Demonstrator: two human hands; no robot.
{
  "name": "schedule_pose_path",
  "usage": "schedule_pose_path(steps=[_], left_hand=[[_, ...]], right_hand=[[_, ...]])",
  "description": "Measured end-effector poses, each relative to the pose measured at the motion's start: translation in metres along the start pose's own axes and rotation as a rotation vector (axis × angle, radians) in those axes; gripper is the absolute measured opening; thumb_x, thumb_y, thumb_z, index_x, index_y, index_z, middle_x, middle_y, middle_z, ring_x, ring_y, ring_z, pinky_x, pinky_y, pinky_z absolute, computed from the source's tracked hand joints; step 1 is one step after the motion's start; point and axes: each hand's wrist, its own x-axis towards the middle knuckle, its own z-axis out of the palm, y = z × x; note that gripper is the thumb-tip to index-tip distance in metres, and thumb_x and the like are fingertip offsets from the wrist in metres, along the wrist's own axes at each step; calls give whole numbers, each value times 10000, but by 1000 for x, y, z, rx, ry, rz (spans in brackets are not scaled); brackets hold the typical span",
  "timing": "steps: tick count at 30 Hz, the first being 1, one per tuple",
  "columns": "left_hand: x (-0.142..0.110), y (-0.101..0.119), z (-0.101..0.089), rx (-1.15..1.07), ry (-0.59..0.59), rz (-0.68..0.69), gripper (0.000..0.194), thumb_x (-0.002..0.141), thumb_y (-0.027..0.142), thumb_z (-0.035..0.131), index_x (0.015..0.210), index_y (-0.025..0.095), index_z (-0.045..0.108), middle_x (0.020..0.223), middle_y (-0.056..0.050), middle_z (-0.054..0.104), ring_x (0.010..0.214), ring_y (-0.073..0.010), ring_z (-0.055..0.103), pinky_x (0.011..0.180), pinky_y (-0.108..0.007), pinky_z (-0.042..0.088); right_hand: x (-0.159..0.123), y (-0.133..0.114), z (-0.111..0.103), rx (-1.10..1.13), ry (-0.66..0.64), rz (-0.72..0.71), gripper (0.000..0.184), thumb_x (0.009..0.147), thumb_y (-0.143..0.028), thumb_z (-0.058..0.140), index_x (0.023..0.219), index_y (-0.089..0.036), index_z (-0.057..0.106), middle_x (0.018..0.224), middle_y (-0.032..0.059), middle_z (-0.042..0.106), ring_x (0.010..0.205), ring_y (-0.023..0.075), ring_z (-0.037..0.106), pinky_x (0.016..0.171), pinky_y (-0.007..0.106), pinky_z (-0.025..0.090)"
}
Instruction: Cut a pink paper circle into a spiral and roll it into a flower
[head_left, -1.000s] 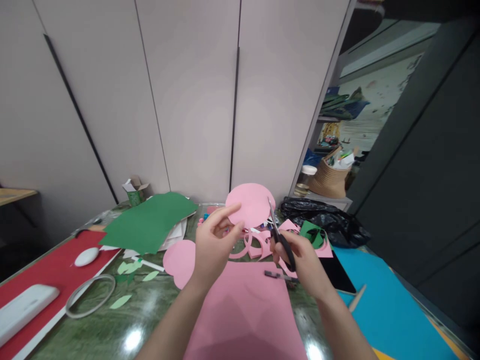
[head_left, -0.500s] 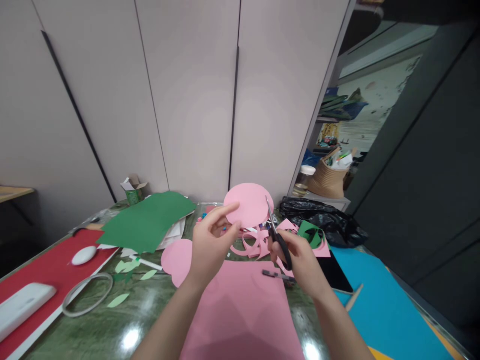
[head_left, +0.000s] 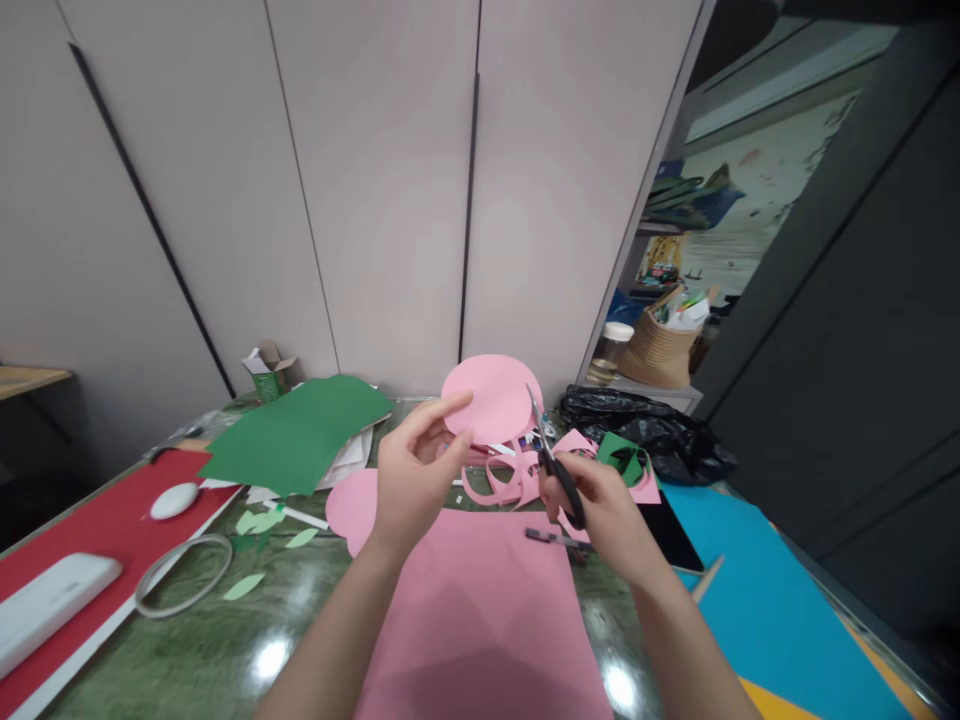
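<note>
Nearest: pink sheet (head_left: 487,620) on counter (head_left: 300,610), near edge out of view; bare strips either side, L one wider. Pen (head_left: 556,538) at sheet's R far corner. R hand (head_left: 596,500) grips scissors (head_left: 553,465), tips up at pink disc's (head_left: 491,398) R edge. L hand (head_left: 420,460) pinches disc's lower L, btwn thumb & fingers. Scraps (head_left: 510,480) beyond sheet; cabinet (head_left: 390,200) behind.

Both my forearms are reaching forward and slanting inward. My left hand (head_left: 414,470) is pinching, thumb and forefinger extending to the right; my right hand (head_left: 596,505) is curling its fingers in a grip, set slightly lower, well apart.
</note>
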Motion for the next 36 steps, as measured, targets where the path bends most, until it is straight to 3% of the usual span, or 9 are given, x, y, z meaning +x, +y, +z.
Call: schedule_pose_path(steps=[8,13,21,36], left_hand=[[0,-1,-1,19,18,-23,244,736,213,625,972,197,683,983,-61,676,857,-154,624,755,-254,524],[-3,0,8,-39,51,-39,405,708,228,657,1110,198,616,1069,-79,652,887,-163,627,753,-261,535],[-6,1,12,-38,2,-56,371,700,207,657,1070,193,635,973,-65,656,682,-92,587,646,-212,530],[-6,4,5,-5,-22,1,357,687,181,657,1043,206,651,1017,-71,647,684,-91,570,642,-213,514]], right_hand=[[1,0,2,-12,6,27,202,803,-219,492,610,-170,527,557,-27,532,545,97,458,510,208,339],[1,1,4,30,4,29,165,784,-210,500,627,-168,529,536,-24,535,532,99,445,498,209,338],[0,-3,4,38,-1,-16,197,825,-285,478,692,-158,547,557,-21,515,517,92,401,472,207,301],[-1,-4,1,-19,10,-17,286,839,-359,476,623,-172,493,566,-15,510,552,109,428,519,227,321]])
